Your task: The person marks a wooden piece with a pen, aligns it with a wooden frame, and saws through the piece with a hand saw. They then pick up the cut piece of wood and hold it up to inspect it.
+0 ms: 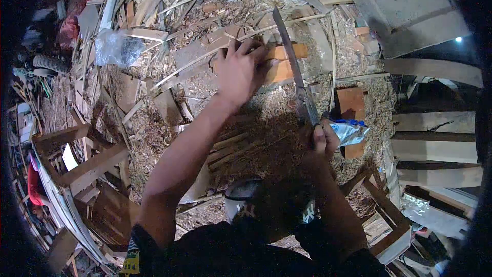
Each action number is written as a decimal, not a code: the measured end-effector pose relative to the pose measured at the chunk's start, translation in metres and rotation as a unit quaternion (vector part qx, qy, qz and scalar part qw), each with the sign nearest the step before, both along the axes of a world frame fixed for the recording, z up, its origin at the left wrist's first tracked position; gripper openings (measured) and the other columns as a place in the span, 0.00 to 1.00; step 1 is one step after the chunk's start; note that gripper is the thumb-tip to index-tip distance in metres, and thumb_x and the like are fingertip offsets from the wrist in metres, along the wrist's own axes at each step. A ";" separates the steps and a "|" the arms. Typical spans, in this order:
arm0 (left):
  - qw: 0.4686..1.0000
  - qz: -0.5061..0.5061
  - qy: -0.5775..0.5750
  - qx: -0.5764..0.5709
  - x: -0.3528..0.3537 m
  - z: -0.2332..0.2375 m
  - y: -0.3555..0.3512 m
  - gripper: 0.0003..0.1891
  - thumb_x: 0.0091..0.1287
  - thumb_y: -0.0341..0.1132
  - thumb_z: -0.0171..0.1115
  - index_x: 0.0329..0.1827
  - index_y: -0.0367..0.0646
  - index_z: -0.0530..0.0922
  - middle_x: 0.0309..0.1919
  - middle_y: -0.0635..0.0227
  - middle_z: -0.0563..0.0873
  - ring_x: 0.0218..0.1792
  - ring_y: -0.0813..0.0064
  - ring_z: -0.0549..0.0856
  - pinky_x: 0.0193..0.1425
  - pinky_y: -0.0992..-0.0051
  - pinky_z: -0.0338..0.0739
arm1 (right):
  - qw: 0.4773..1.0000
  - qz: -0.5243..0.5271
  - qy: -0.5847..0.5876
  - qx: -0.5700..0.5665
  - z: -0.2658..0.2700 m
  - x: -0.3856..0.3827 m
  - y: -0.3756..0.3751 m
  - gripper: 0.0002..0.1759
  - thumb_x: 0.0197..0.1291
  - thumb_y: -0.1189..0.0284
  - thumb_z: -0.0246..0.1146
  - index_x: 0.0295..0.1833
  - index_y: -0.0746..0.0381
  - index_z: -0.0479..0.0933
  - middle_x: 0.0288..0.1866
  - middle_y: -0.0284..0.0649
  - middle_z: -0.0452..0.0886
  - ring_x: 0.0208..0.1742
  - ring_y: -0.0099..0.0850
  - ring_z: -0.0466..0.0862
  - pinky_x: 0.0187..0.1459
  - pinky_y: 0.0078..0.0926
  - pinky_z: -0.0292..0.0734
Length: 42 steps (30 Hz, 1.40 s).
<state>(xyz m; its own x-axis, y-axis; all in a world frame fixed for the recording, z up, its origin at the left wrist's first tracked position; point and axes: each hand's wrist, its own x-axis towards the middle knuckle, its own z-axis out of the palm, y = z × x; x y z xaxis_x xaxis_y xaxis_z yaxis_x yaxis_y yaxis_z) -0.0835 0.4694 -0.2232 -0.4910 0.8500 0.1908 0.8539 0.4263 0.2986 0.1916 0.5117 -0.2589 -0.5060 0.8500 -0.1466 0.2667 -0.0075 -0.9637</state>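
Observation:
My right hand point(325, 137) is closed around the handle end of a handsaw point(288, 43), a long, dark, tapering blade pointing away from me. The blade passes over an orange-brown piece of wood point(279, 72), whose surface shows as two strips with a dark band between. My left hand point(241, 69) presses down at the wood's left end with fingers bent, and it hides that end. A thin pale strip of wood point(197, 61) runs diagonally by the left fingers. Just beside the right fist is a blue and white plastic packet point(349, 132) on a reddish-brown board point(351, 103).
Wood shavings point(266, 149) and offcuts cover the ground. A clear plastic bag point(119, 47) lies at upper left. Wooden frames stand at lower left point(97, 169) and lower right point(387, 215). Curved planks point(435, 149) line the right side, below a large grey panel point(400, 7).

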 end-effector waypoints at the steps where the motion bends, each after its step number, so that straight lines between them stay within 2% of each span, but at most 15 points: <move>1: 1.000 0.000 0.000 0.000 0.000 -0.001 0.000 0.20 0.66 0.54 0.63 0.55 0.57 0.84 0.53 0.66 0.82 0.59 0.53 0.78 0.56 0.49 0.72 | 0.996 -0.026 -0.010 0.088 -0.013 0.001 -0.004 0.15 0.69 0.60 0.52 0.37 0.62 0.73 0.25 0.29 0.70 0.26 0.20 0.66 0.28 0.23 0.63; 2: 1.000 0.000 -0.003 0.000 0.000 -0.001 0.000 0.20 0.65 0.54 0.63 0.56 0.58 0.84 0.54 0.66 0.82 0.59 0.53 0.78 0.56 0.49 0.72 | 0.983 -0.053 -0.019 0.174 -0.024 0.005 -0.007 0.16 0.69 0.61 0.51 0.40 0.63 0.74 0.25 0.28 0.70 0.25 0.20 0.66 0.28 0.24 0.63; 6: 0.999 -0.002 -0.025 -0.021 -0.003 -0.001 0.000 0.20 0.65 0.54 0.63 0.57 0.59 0.83 0.56 0.65 0.81 0.61 0.52 0.77 0.57 0.49 0.72 | 0.989 0.093 -0.052 0.106 -0.002 0.016 0.008 0.16 0.68 0.64 0.56 0.52 0.66 0.73 0.33 0.34 0.75 0.32 0.25 0.73 0.32 0.25 0.69; 7: 0.999 -0.002 -0.025 -0.022 -0.003 -0.001 0.001 0.20 0.65 0.54 0.63 0.57 0.59 0.83 0.56 0.65 0.81 0.61 0.52 0.77 0.57 0.49 0.72 | 0.941 0.083 -0.059 0.322 -0.010 0.017 0.005 0.18 0.66 0.67 0.60 0.56 0.66 0.71 0.40 0.39 0.75 0.38 0.30 0.76 0.37 0.27 0.72; 8: 0.999 -0.001 -0.028 -0.020 -0.002 -0.001 0.001 0.21 0.65 0.54 0.64 0.57 0.59 0.83 0.57 0.65 0.81 0.62 0.52 0.76 0.57 0.49 0.72 | 0.848 0.070 -0.064 0.522 -0.016 0.018 0.003 0.22 0.64 0.69 0.65 0.61 0.65 0.69 0.46 0.44 0.76 0.45 0.35 0.78 0.41 0.30 0.74; 11: 0.999 0.002 -0.027 -0.028 -0.002 -0.001 0.001 0.22 0.63 0.53 0.66 0.59 0.60 0.82 0.58 0.65 0.80 0.62 0.52 0.76 0.57 0.49 0.71 | 0.836 0.101 -0.061 0.535 -0.018 0.030 0.003 0.33 0.59 0.76 0.70 0.67 0.63 0.64 0.57 0.53 0.72 0.56 0.47 0.76 0.49 0.37 0.76; 15: 0.998 0.008 -0.015 -0.058 0.000 0.003 0.000 0.25 0.60 0.52 0.70 0.61 0.61 0.81 0.59 0.66 0.80 0.62 0.54 0.76 0.59 0.49 0.71 | 0.854 0.073 -0.075 0.509 -0.004 0.027 -0.018 0.30 0.59 0.79 0.69 0.65 0.62 0.66 0.58 0.55 0.72 0.54 0.48 0.76 0.51 0.42 0.75; 21: 0.999 0.018 -0.036 -0.017 0.001 -0.001 0.002 0.24 0.60 0.52 0.70 0.60 0.61 0.81 0.57 0.67 0.81 0.62 0.54 0.76 0.60 0.49 0.70 | 0.819 0.076 -0.123 0.555 0.002 0.023 -0.024 0.29 0.59 0.79 0.69 0.64 0.63 0.65 0.59 0.56 0.73 0.55 0.48 0.75 0.54 0.45 0.72; 23: 0.999 0.014 -0.040 -0.016 0.000 0.001 0.001 0.24 0.60 0.52 0.69 0.60 0.61 0.81 0.56 0.67 0.81 0.62 0.54 0.76 0.60 0.49 0.70 | 0.960 -0.020 -0.048 0.277 -0.021 0.036 -0.034 0.29 0.59 0.79 0.68 0.63 0.62 0.64 0.58 0.55 0.72 0.55 0.48 0.75 0.54 0.45 0.72; 24: 0.999 0.010 -0.044 -0.016 0.000 0.002 0.001 0.24 0.61 0.52 0.69 0.60 0.61 0.81 0.56 0.67 0.81 0.62 0.54 0.76 0.60 0.48 0.70 | 0.960 -0.021 -0.048 0.276 -0.021 0.036 -0.029 0.29 0.59 0.79 0.68 0.63 0.62 0.64 0.58 0.55 0.72 0.55 0.48 0.75 0.54 0.45 0.72; 26: 0.999 0.012 -0.043 -0.011 0.001 0.004 0.001 0.23 0.61 0.52 0.68 0.59 0.61 0.82 0.56 0.67 0.81 0.61 0.53 0.76 0.61 0.47 0.69 | 0.842 0.082 -0.091 0.525 -0.019 0.037 -0.012 0.26 0.61 0.76 0.67 0.62 0.63 0.64 0.58 0.54 0.71 0.54 0.47 0.75 0.54 0.45 0.72; 30: 1.000 0.005 -0.026 -0.003 0.000 0.000 0.000 0.21 0.63 0.53 0.66 0.58 0.61 0.83 0.56 0.67 0.81 0.62 0.53 0.76 0.61 0.46 0.69 | 0.829 0.098 -0.153 0.528 -0.015 0.043 -0.013 0.27 0.62 0.74 0.66 0.63 0.63 0.64 0.59 0.54 0.70 0.54 0.46 0.74 0.54 0.45 0.72; 32: 1.000 0.007 -0.028 -0.004 0.000 0.001 0.000 0.20 0.64 0.53 0.66 0.57 0.61 0.83 0.56 0.67 0.81 0.62 0.53 0.76 0.61 0.46 0.69 | 0.902 0.093 -0.050 0.419 -0.005 0.040 -0.018 0.29 0.62 0.76 0.66 0.66 0.61 0.64 0.59 0.54 0.71 0.54 0.47 0.74 0.54 0.45 0.72; 35: 1.000 0.008 -0.029 -0.007 0.001 0.004 0.001 0.20 0.64 0.52 0.66 0.57 0.61 0.83 0.56 0.67 0.81 0.61 0.53 0.76 0.61 0.47 0.70 | 0.869 0.086 -0.161 0.460 -0.013 0.046 -0.018 0.28 0.61 0.76 0.67 0.65 0.61 0.65 0.59 0.54 0.73 0.55 0.47 0.75 0.54 0.45 0.72; 42: 1.000 0.007 -0.012 0.012 0.001 0.002 0.001 0.20 0.65 0.54 0.64 0.56 0.60 0.84 0.55 0.68 0.82 0.58 0.54 0.77 0.57 0.48 0.71 | 0.852 0.093 -0.137 0.497 -0.014 0.044 -0.014 0.26 0.61 0.74 0.67 0.63 0.61 0.66 0.56 0.52 0.75 0.52 0.46 0.76 0.52 0.45 0.73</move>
